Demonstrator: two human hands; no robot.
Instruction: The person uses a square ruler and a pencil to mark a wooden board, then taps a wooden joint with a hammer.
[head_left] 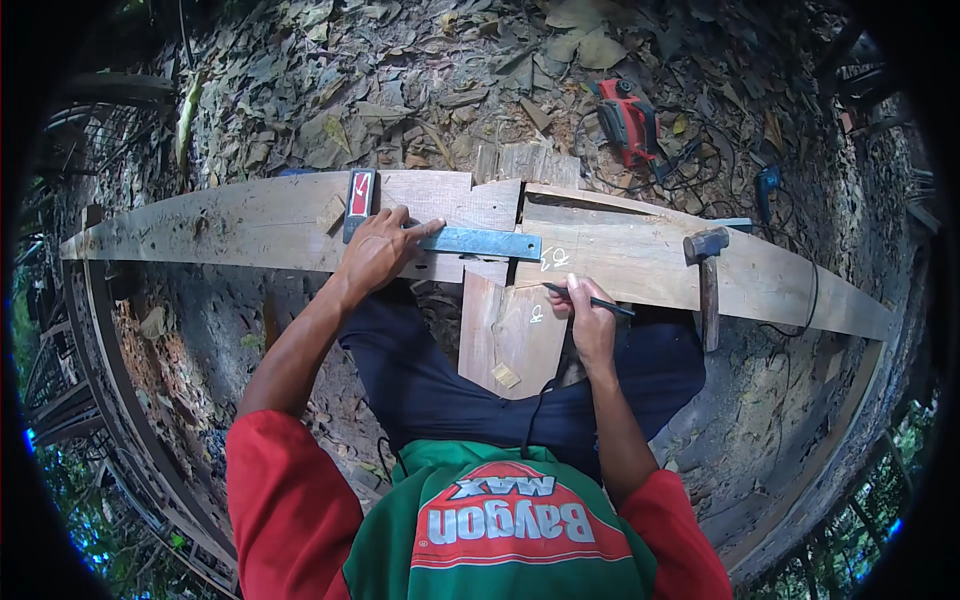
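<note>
My left hand [385, 240] is closed on a try square, pressing its blue blade [480, 243] flat across a pale wooden board [170, 226]; the red-inset handle [360, 205] points away from me. My right hand [585, 315] grips a dark pencil [620, 308], its tip at the board edge just below the blade's end. The left board meets a second board [620, 250] at a notched joint, where an upright plank [525, 350] runs toward me between my legs. Hand-drawn marks show on both. A hammer [707, 247] lies across the right board with its handle toward me.
A red and black power tool [625, 120] with a cord sits on leaf-strewn ground beyond the boards, near a blue tool [768, 190]. A small wood scrap [505, 375] rests on the plank. Curved-looking timbers [95, 360] border both sides.
</note>
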